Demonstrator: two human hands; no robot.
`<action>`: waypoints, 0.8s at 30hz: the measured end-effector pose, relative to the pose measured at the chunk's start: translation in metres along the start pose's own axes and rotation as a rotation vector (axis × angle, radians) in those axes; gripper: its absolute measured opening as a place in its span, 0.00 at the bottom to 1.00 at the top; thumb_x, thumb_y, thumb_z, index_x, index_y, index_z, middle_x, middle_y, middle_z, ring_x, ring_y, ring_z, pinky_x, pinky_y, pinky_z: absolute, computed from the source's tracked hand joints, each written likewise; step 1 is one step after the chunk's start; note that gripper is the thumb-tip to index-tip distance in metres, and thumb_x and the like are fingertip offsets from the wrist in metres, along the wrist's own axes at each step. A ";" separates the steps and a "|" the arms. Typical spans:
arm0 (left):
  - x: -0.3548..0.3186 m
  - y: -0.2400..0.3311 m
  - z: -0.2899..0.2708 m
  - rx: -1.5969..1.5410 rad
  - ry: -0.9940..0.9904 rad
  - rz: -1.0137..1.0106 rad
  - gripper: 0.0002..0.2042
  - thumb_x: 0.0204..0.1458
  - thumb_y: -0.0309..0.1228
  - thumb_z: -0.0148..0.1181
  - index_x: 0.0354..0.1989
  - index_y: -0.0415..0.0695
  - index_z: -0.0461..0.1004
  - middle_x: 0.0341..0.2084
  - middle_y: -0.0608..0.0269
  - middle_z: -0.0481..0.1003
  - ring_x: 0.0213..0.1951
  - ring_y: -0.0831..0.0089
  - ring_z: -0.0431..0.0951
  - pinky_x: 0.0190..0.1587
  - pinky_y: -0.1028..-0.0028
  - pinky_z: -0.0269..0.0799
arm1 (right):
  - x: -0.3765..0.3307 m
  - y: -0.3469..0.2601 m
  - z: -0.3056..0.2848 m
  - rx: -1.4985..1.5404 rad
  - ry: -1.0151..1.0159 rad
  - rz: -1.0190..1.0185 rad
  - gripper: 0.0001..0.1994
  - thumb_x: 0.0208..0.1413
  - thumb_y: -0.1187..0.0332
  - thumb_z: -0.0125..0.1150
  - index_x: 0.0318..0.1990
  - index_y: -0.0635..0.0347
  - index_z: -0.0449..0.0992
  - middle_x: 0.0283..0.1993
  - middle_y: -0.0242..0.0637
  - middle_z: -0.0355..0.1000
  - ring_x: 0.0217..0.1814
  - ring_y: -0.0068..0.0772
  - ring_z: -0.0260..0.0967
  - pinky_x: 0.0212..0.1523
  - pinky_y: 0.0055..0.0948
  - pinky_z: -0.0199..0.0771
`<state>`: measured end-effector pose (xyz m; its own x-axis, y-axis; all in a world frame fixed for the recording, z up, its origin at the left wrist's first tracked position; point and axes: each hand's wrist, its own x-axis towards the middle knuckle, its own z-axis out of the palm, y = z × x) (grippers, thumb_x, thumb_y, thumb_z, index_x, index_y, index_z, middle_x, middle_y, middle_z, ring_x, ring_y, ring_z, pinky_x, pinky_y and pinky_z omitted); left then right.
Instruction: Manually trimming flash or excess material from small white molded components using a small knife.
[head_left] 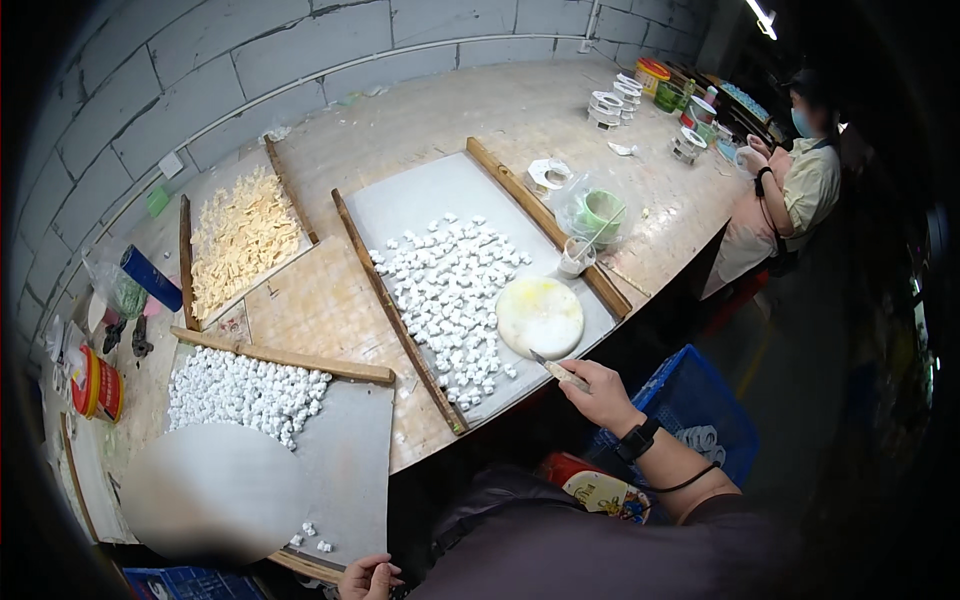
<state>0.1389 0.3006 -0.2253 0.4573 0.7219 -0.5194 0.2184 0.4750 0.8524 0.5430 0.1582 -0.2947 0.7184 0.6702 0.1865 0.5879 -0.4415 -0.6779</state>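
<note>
My right hand point(602, 398) is closed around the handle of a small knife point(562, 373). Its tip points at the edge of a round white disc point(540, 315) with a yellow stain, on the grey board at the table's front edge. Left of the disc many small white knobbly pieces point(440, 290) lie spread between wooden strips. Low in the picture, beside the corner of another grey board point(360, 470), is my left hand point(368, 578). Its fingers are curled together, and whatever they may hold is too small to make out.
More white pieces point(245, 385) and cream pieces point(240, 235) lie to the left. A blurred pale oval point(215, 490) covers the lower left. Cups point(603, 208) stand beyond the wooden strip point(500, 178). A blue crate point(700, 400) is below; a masked person point(800, 190) works at far right.
</note>
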 end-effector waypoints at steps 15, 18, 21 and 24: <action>0.104 0.033 0.070 0.025 -0.105 -0.095 0.07 0.57 0.25 0.54 0.42 0.40 0.74 0.28 0.66 0.75 0.27 0.84 0.70 0.27 0.85 0.63 | 0.050 0.018 -0.024 -0.139 -0.060 0.138 0.17 0.51 0.69 0.60 0.50 0.60 0.73 0.43 0.48 0.74 0.44 0.47 0.73 0.45 0.33 0.73; 0.131 0.031 0.074 0.016 -0.204 -0.107 0.07 0.56 0.23 0.54 0.41 0.34 0.72 0.27 0.61 0.75 0.27 0.81 0.72 0.32 0.81 0.70 | 0.043 0.017 -0.029 -0.225 -0.034 0.133 0.15 0.52 0.68 0.59 0.48 0.57 0.74 0.39 0.44 0.73 0.40 0.46 0.73 0.40 0.35 0.73; 0.147 0.018 0.077 0.057 -0.319 -0.108 0.08 0.55 0.22 0.55 0.42 0.33 0.73 0.31 0.59 0.77 0.30 0.78 0.75 0.36 0.79 0.72 | 0.039 0.010 -0.033 -0.205 -0.083 0.137 0.15 0.52 0.68 0.59 0.47 0.60 0.74 0.39 0.45 0.73 0.40 0.47 0.73 0.39 0.35 0.73; 0.156 0.030 0.092 0.093 -0.359 -0.135 0.09 0.56 0.23 0.55 0.43 0.34 0.73 0.33 0.59 0.77 0.31 0.78 0.75 0.38 0.80 0.71 | 0.043 -0.002 -0.028 -0.080 -0.187 0.127 0.16 0.51 0.70 0.60 0.48 0.63 0.73 0.41 0.48 0.73 0.42 0.47 0.73 0.42 0.33 0.73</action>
<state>0.2959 0.3813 -0.2757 0.6879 0.4265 -0.5872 0.3665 0.4942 0.7883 0.5827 0.1713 -0.2658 0.7115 0.7018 -0.0361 0.5303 -0.5699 -0.6277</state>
